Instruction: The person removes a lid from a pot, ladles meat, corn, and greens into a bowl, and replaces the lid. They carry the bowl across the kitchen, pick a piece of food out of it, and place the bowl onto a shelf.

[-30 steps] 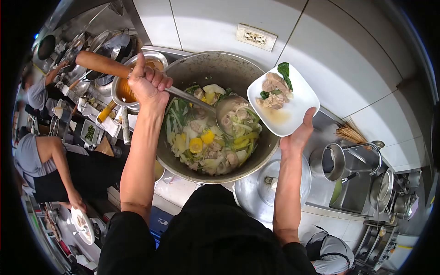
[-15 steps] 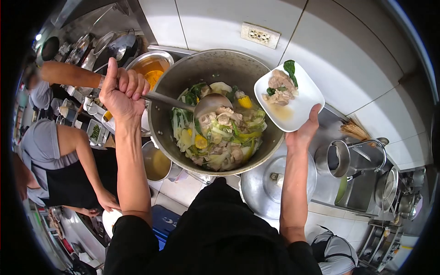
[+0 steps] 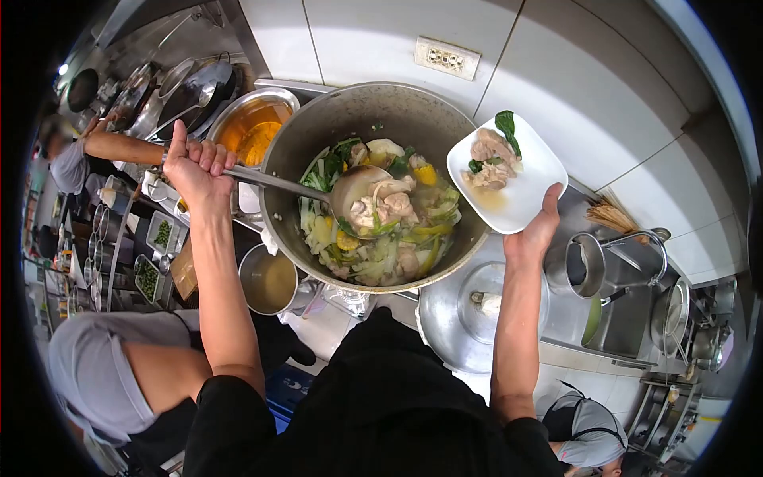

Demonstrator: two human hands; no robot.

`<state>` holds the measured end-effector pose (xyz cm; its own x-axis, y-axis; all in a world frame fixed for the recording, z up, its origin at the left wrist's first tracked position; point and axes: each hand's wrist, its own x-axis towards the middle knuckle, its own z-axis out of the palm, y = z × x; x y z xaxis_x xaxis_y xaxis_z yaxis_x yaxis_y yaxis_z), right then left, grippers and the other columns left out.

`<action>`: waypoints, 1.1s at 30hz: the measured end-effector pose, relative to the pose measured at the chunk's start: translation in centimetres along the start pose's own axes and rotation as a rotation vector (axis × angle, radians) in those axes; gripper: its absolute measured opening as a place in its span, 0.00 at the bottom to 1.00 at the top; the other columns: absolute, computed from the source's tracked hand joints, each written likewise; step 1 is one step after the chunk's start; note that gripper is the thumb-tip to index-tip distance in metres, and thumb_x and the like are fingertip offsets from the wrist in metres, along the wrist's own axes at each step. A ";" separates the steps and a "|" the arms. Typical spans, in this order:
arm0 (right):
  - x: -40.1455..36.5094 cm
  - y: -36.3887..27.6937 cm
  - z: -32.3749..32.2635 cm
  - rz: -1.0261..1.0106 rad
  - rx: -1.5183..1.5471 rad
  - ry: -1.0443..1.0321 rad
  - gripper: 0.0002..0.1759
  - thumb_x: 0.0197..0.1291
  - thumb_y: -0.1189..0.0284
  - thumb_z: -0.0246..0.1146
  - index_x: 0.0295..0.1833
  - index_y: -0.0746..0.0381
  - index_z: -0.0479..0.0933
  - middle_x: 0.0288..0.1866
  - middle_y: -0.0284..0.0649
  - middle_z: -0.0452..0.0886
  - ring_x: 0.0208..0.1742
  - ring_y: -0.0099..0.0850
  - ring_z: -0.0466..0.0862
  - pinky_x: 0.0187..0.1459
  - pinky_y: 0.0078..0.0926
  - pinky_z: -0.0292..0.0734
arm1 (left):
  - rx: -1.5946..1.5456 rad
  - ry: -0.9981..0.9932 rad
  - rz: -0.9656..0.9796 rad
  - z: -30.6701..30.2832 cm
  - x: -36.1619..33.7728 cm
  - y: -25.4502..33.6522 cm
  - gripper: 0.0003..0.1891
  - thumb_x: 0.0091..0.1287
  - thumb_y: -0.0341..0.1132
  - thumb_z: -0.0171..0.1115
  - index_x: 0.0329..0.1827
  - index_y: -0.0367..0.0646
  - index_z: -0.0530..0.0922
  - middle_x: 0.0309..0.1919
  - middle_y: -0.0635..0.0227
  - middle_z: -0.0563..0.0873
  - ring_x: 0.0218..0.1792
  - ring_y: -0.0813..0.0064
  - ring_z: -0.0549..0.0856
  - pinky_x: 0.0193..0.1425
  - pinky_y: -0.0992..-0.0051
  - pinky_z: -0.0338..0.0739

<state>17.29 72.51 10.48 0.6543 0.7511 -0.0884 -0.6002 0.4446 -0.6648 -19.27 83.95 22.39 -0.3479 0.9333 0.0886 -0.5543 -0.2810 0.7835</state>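
Note:
My left hand (image 3: 200,176) is wrapped round the handle of a long metal ladle (image 3: 278,184) with a wooden grip, its thumb up along it. The ladle's bowl is inside a large deep pot (image 3: 280,135), with pale meat chunks (image 3: 395,205) in it. Around it in the pot lie leafy greens (image 3: 320,174), corn pieces (image 3: 426,174) and cabbage in broth. My right hand (image 3: 534,225) grips a white square plate (image 3: 538,163) by its near corner, just beyond the pot's right rim. Meat (image 3: 487,176), a dark green leaf (image 3: 506,127) and a little broth lie on the plate.
A metal bowl of orange liquid (image 3: 256,143) and a smaller pot of broth (image 3: 269,280) stand left of the pot. At right are a large lid (image 3: 445,314) and a sink (image 3: 628,330). A co-worker in grey (image 3: 103,370) is close by my left arm.
My left hand has drawn slightly left and down, and the ladle's bowl now has meat chunks in it. The plate has shifted slightly right. The co-worker at left has moved lower in view.

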 end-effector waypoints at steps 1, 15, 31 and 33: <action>-0.2 -0.2 0.0 -0.008 -0.010 0.005 0.30 0.75 0.54 0.39 0.69 0.66 0.61 0.67 0.46 0.69 0.66 0.40 0.72 0.65 0.38 0.69 | -0.006 0.004 0.002 -0.1 0.2 0.1 0.29 0.70 0.49 0.55 0.11 0.53 0.56 0.06 0.75 0.56 0.08 0.76 0.55 0.17 0.73 0.54; -1.5 -2.1 0.0 -0.025 -0.108 0.031 0.30 0.75 0.54 0.41 0.69 0.67 0.60 0.67 0.47 0.69 0.66 0.40 0.72 0.64 0.38 0.69 | -0.026 -0.087 0.034 0.5 2.1 0.6 0.30 0.69 0.49 0.55 0.10 0.54 0.54 0.06 0.75 0.55 0.08 0.77 0.56 0.17 0.73 0.54; -1.2 -1.3 0.4 0.008 -0.130 -0.008 0.30 0.75 0.54 0.41 0.69 0.67 0.60 0.67 0.46 0.69 0.65 0.39 0.72 0.65 0.37 0.69 | -0.037 -0.129 0.004 1.8 4.4 2.2 0.28 0.69 0.48 0.55 0.11 0.53 0.56 0.07 0.75 0.56 0.10 0.77 0.54 0.20 0.73 0.54; -1.2 -1.4 0.7 0.009 -0.136 -0.014 0.30 0.75 0.54 0.41 0.69 0.66 0.60 0.67 0.46 0.69 0.65 0.39 0.72 0.65 0.37 0.69 | -0.030 -0.123 -0.012 2.1 4.6 2.1 0.28 0.69 0.48 0.56 0.11 0.54 0.56 0.07 0.75 0.56 0.10 0.77 0.53 0.20 0.73 0.53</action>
<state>17.04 71.28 12.01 0.6425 0.7616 -0.0851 -0.5373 0.3685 -0.7586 -20.48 88.15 25.76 -0.2464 0.9566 0.1556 -0.5810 -0.2744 0.7663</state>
